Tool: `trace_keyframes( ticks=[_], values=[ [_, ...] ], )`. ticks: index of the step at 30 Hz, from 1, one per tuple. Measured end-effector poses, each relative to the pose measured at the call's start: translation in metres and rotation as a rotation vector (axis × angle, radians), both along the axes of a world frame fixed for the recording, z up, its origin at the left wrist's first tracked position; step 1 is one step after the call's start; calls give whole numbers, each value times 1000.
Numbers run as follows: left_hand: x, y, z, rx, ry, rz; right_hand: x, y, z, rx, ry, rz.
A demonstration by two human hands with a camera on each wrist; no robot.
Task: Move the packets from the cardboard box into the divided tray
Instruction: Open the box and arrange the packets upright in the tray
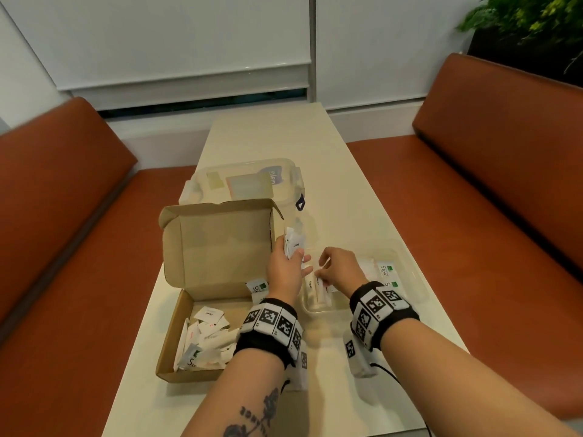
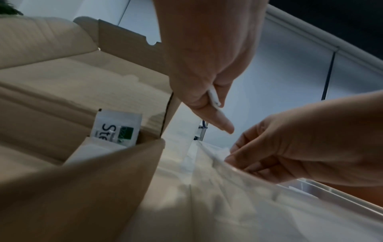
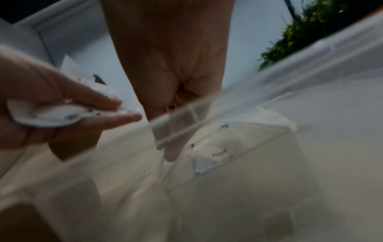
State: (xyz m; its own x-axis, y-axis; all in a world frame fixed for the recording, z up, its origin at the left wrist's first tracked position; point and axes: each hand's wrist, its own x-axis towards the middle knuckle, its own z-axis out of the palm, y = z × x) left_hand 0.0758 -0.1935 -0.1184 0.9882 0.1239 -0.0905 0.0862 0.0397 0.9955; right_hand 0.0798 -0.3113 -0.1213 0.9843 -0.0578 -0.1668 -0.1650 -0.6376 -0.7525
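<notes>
Left hand (image 1: 285, 268) is up over the gap between the cardboard box (image 1: 202, 313) and the divided tray (image 1: 410, 279), fingers and thumb clamped on a small bunch of white packets (image 1: 294, 244) that stick up above the knuckles. Right hand (image 1: 339, 269) is down over the tray's near-left compartment, fingers curled, tips pinching at the long white sachets (image 1: 315, 290) standing there; the right wrist view is too blurred to show exactly which one it has. The tray is clear plastic and sits toward the right edge of the cream table (image 1: 356, 184), just beside the box, and its far-right compartments already hold green-and-white Stevia packets (image 1: 387, 272). The box lies at the near-left part of the table, lid (image 1: 220, 247) standing open, with a loose heap of white packets (image 1: 205, 339) across its floor and one more Stevia packet (image 1: 258, 287) propped upright in its near-right corner, right against the left wrist. Behind the box, toward the far edge, a clear lidded container (image 1: 243, 181) with clip latches rests flat. Both wrists wear black bands carrying black-and-white marker squares (image 1: 271, 323). Brown bench seats (image 1: 473, 190) flank the table on both sides, and a green plant (image 1: 530, 20) shows at the far right.
</notes>
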Motion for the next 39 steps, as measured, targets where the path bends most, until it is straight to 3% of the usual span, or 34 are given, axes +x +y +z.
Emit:
trace_keyframes(
  ticks=[10, 14, 19, 22, 27, 30, 33, 39],
  values=[
    [3, 1, -1, -55, 14, -39, 4, -1, -4, -336, -127, 178],
    [3, -1, 4, -98, 40, -83, 0, -7, -1, -539, -54, 275],
    [0, -6, 6, -85, 74, -104, -4, -5, -1, -597, -31, 307],
    [-3, -4, 5, -151, 123, -119, -6, -8, -3, -500, -6, 280],
    [-8, 1, 4, -263, 165, -199, -3, -13, 9, 50, -211, -58],
    [-10, 3, 4, -290, 171, -250, -4, -14, 24, 319, -214, -39],
    [-12, 4, 5, -287, 164, -284, -5, -17, 32, 402, -138, 66],
    [-13, 1, 6, -281, 175, -326, -4, -31, 27, 486, -120, -35]
  ],
)
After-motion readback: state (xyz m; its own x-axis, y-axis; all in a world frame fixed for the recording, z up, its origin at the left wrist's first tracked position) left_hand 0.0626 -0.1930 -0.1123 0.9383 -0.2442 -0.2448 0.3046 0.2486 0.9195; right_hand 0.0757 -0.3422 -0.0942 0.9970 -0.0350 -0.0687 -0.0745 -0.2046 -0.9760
